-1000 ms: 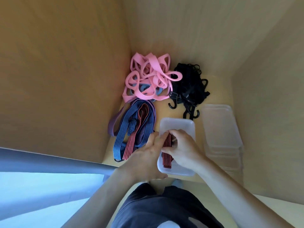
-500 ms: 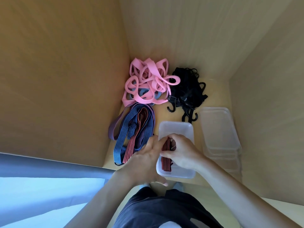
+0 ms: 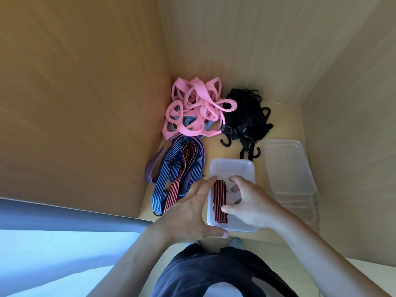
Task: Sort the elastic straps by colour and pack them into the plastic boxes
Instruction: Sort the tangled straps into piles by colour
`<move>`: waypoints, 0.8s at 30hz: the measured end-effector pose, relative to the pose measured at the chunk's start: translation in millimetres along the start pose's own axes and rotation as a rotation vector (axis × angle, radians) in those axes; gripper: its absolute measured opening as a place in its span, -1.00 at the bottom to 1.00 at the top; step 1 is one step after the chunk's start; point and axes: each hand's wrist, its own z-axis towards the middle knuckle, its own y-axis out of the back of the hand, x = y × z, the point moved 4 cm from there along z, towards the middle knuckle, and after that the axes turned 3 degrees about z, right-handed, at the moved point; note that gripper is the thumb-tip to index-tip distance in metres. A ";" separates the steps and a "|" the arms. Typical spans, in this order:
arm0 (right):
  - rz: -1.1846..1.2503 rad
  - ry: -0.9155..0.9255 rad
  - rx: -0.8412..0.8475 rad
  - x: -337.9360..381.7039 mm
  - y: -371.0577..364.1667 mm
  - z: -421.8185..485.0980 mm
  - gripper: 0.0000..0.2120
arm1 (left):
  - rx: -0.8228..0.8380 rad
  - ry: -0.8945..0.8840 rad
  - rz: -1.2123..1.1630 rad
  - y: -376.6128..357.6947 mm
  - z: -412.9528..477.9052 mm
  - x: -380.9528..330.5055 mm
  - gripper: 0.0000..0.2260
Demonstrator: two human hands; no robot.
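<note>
Head view: a folded red-and-black striped strap [image 3: 220, 201] lies lengthwise inside a clear plastic box [image 3: 232, 162], against the box's left wall, probably laid there to leave room for more of the same colour. The left hand [image 3: 188, 209] lies flat along the outside of that wall, fingers straight and clasping nothing, with its thumb at the box's near corner; it looks placed to stop the light box from sliding. The right hand [image 3: 250, 202] arches over the box, fingers loosely bent and spread. Only its thumb tip touches the strap's edge, seemingly keeping the springy fold from opening.

The box is thin, translucent and rounded at the corners. To the right of the box stands a stack of matching boxes [image 3: 287, 168]. Left of the box lies a bundle of ribbed blue striped straps [image 3: 169, 176] with a red one among them. Beyond the box sit a heap of smooth, flat pink loops [image 3: 192, 110] and a tangle of black straps [image 3: 246, 121] with hard plastic hooks. These piles look unsorted, so the packing seems barely begun.
</note>
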 end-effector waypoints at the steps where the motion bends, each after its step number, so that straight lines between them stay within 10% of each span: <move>1: 0.002 -0.001 -0.006 -0.7 0.4 -2.9 -0.18 | -0.006 0.005 -0.002 1.9 -1.5 0.8 0.09; 13: 0.057 0.274 -0.315 45.5 19.6 -9.1 -0.80 | -0.680 0.205 0.140 45.6 -49.1 38.3 -0.86; 19: 0.048 0.373 -0.316 76.0 20.5 -3.3 -0.87 | -0.342 0.487 0.548 22.9 -40.2 58.9 -0.49; 24: 0.104 0.403 -0.296 82.4 21.1 -2.8 -0.88 | -0.311 0.527 0.464 22.2 -32.2 61.2 -0.72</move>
